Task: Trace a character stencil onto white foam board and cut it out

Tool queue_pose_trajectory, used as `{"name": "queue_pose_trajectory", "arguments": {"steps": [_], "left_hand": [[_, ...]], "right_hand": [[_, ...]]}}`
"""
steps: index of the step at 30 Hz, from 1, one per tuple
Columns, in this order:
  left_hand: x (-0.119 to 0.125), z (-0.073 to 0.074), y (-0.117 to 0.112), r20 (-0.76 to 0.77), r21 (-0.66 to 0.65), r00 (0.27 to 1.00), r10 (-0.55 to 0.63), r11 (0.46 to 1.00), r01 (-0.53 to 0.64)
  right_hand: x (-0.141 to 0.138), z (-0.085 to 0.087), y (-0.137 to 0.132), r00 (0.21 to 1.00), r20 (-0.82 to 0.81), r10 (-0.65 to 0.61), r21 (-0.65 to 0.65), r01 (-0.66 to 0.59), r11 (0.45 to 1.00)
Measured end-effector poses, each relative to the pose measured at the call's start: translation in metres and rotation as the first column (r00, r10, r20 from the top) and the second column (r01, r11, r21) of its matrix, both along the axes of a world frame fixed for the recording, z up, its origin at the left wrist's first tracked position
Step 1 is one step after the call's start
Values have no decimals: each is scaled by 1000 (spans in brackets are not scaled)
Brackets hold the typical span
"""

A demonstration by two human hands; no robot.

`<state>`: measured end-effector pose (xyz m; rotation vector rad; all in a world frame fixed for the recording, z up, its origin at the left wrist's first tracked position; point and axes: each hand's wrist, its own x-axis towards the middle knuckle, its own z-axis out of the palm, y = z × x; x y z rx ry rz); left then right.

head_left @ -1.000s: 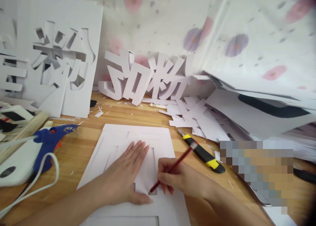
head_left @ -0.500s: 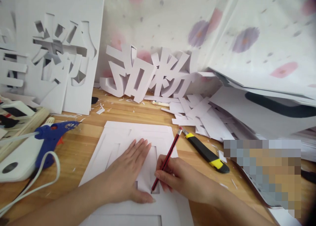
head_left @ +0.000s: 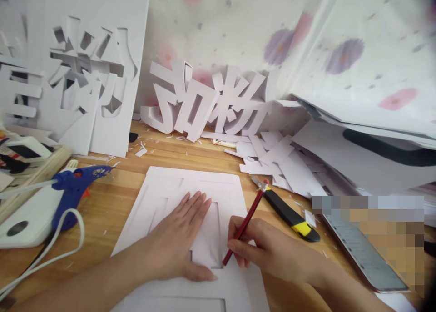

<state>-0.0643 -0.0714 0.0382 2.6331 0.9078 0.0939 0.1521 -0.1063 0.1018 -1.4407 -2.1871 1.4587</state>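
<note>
The white cut-out board (head_left: 240,291) lies flat on the wooden counter (head_left: 194,158) in front of the person, its far edge and both side edges in view while the near edge runs out below the frame. The left hand (head_left: 182,241) rests palm down across the board's middle, flat, with the four fingers lying close alongside each other and the thumb splayed out toward the right; its forearm crosses the board's left edge. The right hand (head_left: 250,241) pinches a red-and-black pencil (head_left: 245,221) between thumb and fingers, over the right part of the board. The pencil slants with its rubber end up and away, its lower end at the near right corner of a cut recess, close to the left thumb; whether it touches cannot be told. On the right, a strip of wood separates the board's edge from the black-and-yellow utility knife (head_left: 286,213), whose tip sits near the board's far right corner. Beyond the knife, loose paper scraps (head_left: 291,164) and a partly pixelated flat device (head_left: 368,253) crowd that side, the device just beside the right forearm. On the left, a wider band of wood lies between the board and the blue glue gun (head_left: 68,198) with its looped white cord (head_left: 82,232). More wood stretches from the far edge to the standing paper characters (head_left: 199,107).
</note>
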Motion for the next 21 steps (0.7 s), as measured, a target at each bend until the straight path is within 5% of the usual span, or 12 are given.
{"name": "queue_pose_trajectory", "arguments": {"steps": [5, 11, 21], "left_hand": [[2, 6, 1, -46, -34, 999, 14, 999, -16], [0, 6, 0, 33, -64, 999, 41, 997, -38], [3, 10, 0, 39, -121, 998, 54, 991, -49]], "right_hand": [[-9, 9, 5, 980, 167, 110, 154, -136, 979], [-29, 15, 10, 877, 432, 209, 297, -357, 885], [-32, 17, 19, 905, 374, 202, 199, -291, 936]]}}
